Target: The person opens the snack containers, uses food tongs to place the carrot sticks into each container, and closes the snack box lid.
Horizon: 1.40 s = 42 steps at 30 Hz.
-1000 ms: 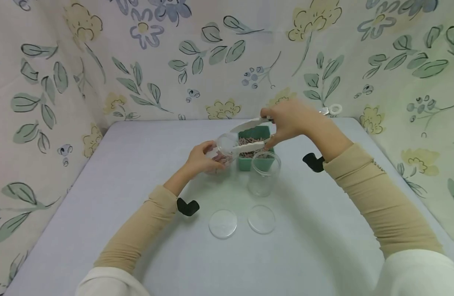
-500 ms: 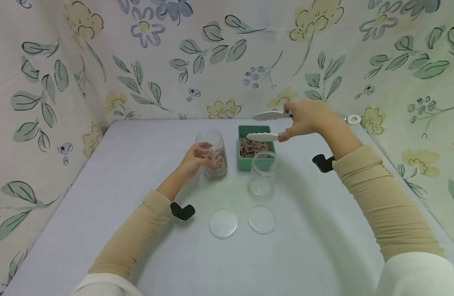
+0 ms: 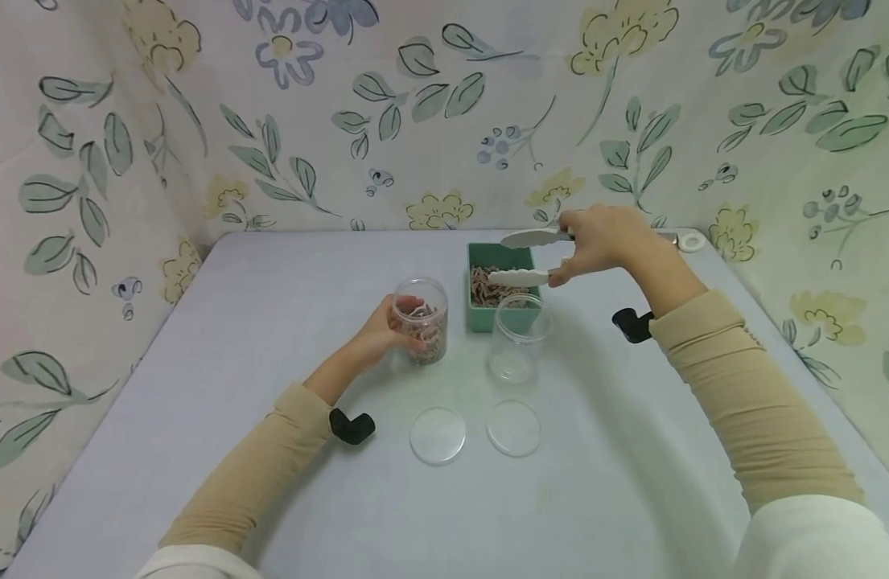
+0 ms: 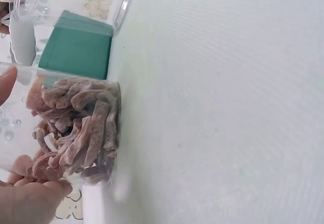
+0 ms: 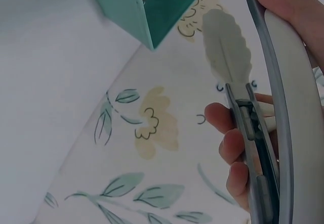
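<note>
A clear plastic jar (image 3: 428, 338) stands upright in my left hand (image 3: 372, 334), whose fingers and thumb wrap its side. Brownish-pink strips (image 4: 76, 128), like dried meat, fill its lower part. My right hand (image 3: 607, 237) grips a pair of tongs (image 3: 520, 278) with pale scalloped tips. The tong arms are spread, with nothing between the tips, over the green container (image 3: 504, 322). More of the same strips (image 3: 487, 288) lie inside that container. In the right wrist view, fingers (image 5: 235, 150) curl against one arm of the tongs.
A second clear jar (image 3: 515, 354), without a lid, stands right in front of the green container. Two round clear lids (image 3: 437, 437) lie side by side nearer the person. Floral fabric (image 3: 415, 121) hangs behind the table (image 3: 596, 482).
The jar in my left hand was tilted toward the tongs; it is now upright, farther left and nearer the person. The tongs moved right, away from its mouth, then slightly down.
</note>
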### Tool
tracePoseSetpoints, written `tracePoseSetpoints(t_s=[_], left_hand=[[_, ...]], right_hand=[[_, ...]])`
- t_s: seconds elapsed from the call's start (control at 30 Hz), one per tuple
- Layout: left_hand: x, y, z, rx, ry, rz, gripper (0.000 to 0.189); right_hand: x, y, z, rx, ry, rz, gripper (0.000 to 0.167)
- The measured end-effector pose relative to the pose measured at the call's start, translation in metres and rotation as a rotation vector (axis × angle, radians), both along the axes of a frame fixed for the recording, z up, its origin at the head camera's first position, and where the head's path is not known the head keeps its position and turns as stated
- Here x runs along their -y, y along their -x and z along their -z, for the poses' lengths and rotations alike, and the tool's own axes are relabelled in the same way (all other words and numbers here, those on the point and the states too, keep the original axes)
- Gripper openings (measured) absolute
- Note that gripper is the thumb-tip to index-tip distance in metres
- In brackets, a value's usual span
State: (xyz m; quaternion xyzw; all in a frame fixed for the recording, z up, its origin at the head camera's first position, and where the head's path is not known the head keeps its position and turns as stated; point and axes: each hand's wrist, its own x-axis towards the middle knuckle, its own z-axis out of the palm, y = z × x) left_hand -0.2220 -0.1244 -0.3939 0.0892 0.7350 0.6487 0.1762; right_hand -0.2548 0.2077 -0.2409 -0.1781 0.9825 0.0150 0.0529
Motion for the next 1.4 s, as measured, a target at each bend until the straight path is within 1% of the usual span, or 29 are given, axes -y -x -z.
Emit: tracePoseSetpoints(t_s=[0.23,0.43,0.5,0.57,0.63,0.7,0.8,0.93,1.07,1.17,1.23,1.3,1.33,1.4], left_hand=[[0.007,-0.003,-0.006,0.001,0.148,0.027,0.08],[0.008,-0.008,-0.008,-0.016,0.17,0.05,0.079],[0.008,-0.009,-0.01,-0.02,0.177,0.062,0.083],[0.009,-0.009,-0.013,-0.042,0.178,0.088,0.088],[0.01,-0.009,-0.017,-0.076,0.175,0.102,0.096],[0.011,-0.009,-0.025,-0.134,0.162,0.108,0.1],[0.009,-0.01,-0.04,-0.228,0.158,0.081,0.104],[0.002,-0.014,-0.061,-0.337,0.143,0.053,0.103],[-0.011,-0.024,-0.076,-0.445,0.079,0.051,0.102],[-0.026,-0.037,-0.081,-0.549,0.042,0.044,0.101],[-0.039,-0.047,-0.081,-0.605,0.02,0.015,0.098],[-0.054,-0.059,-0.078,-0.622,0.011,-0.026,0.094],[-0.061,-0.064,-0.075,-0.611,0.009,-0.045,0.093],[-0.074,-0.074,-0.069,-0.552,0.023,-0.074,0.093]], right_hand=[[-0.002,-0.003,0.003,-0.009,0.018,0.012,0.077],[-0.004,-0.003,0.006,-0.015,0.022,0.024,0.08],[-0.004,-0.003,0.006,-0.017,0.022,0.027,0.08],[-0.004,-0.003,0.007,-0.017,0.025,0.031,0.081],[-0.005,-0.004,0.008,-0.018,0.03,0.032,0.081],[-0.005,-0.004,0.008,-0.015,0.037,0.032,0.08],[-0.007,-0.004,0.008,-0.007,0.047,0.037,0.079],[-0.009,-0.004,0.008,-0.007,0.049,0.064,0.082],[-0.011,-0.004,0.009,-0.011,0.044,0.081,0.083],[-0.012,-0.004,0.011,-0.017,0.039,0.075,0.081],[-0.013,-0.005,0.012,-0.023,0.04,0.072,0.079],[-0.013,-0.005,0.014,-0.028,0.039,0.07,0.078],[-0.013,-0.005,0.014,-0.029,0.041,0.069,0.078],[-0.014,-0.005,0.015,-0.03,0.044,0.072,0.078]])
